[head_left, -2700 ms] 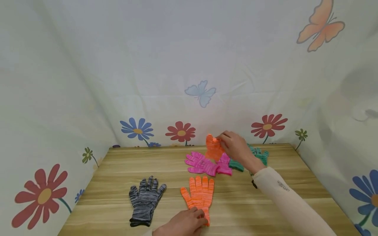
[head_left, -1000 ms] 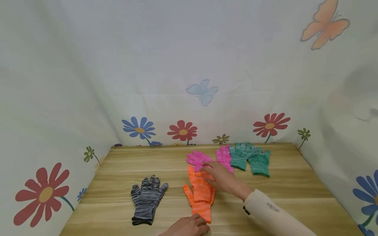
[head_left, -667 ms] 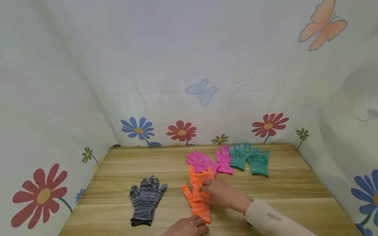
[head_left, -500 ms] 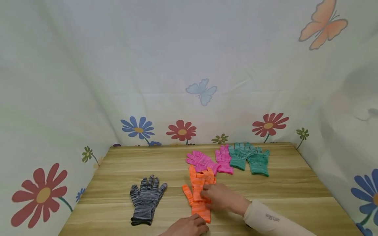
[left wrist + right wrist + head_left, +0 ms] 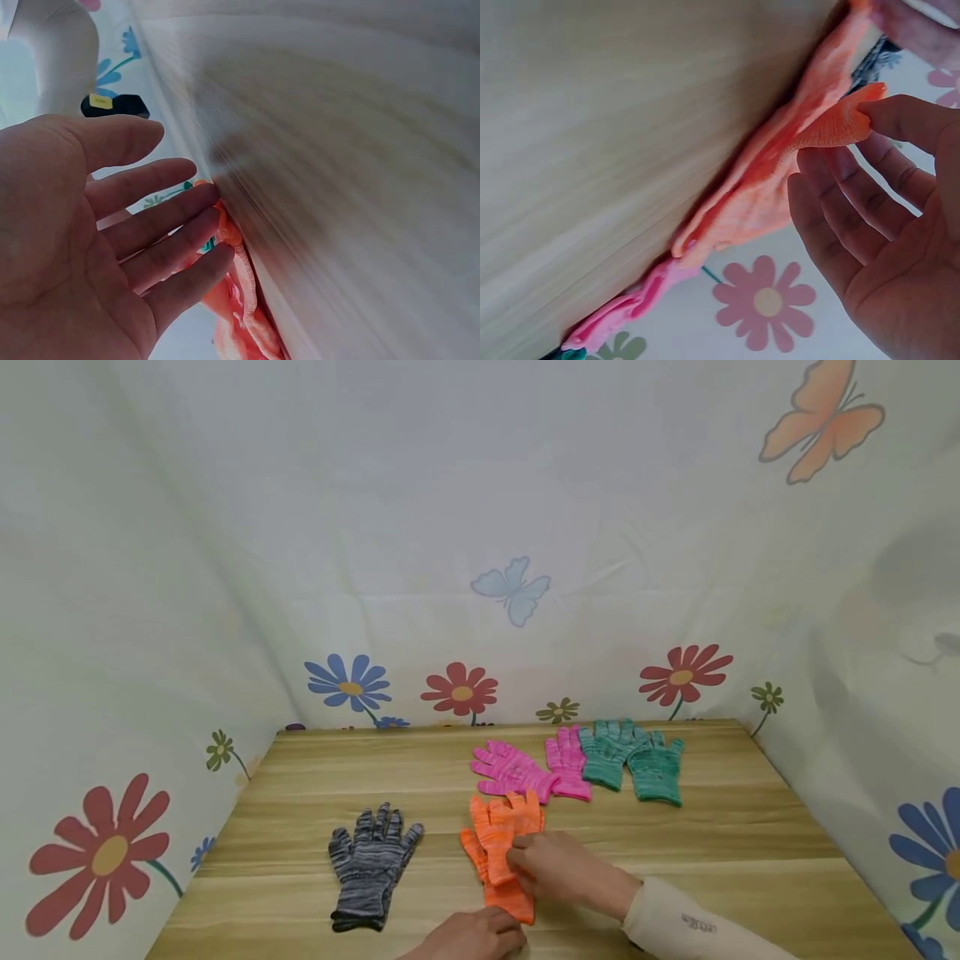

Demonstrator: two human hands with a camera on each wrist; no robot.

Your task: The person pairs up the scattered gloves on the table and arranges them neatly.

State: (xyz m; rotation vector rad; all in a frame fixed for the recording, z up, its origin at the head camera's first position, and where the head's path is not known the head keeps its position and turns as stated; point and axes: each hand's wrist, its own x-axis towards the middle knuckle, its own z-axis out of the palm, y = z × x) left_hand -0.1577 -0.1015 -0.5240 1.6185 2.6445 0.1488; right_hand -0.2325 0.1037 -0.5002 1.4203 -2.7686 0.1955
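Orange knit glove (image 5: 495, 837) askew atop second orange glove (image 5: 513, 902), cuff (image 5: 829, 129) raised

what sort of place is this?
Probably a makeshift booth for staged tabletop work: a wood-grain tabletop, creased curtain-like sheets printed with flowers on three sides, and orange gloves laid out on the top.

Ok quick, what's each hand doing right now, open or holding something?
Left hand: open, beside the lower orange glove.
Right hand: pinching the upper orange glove.
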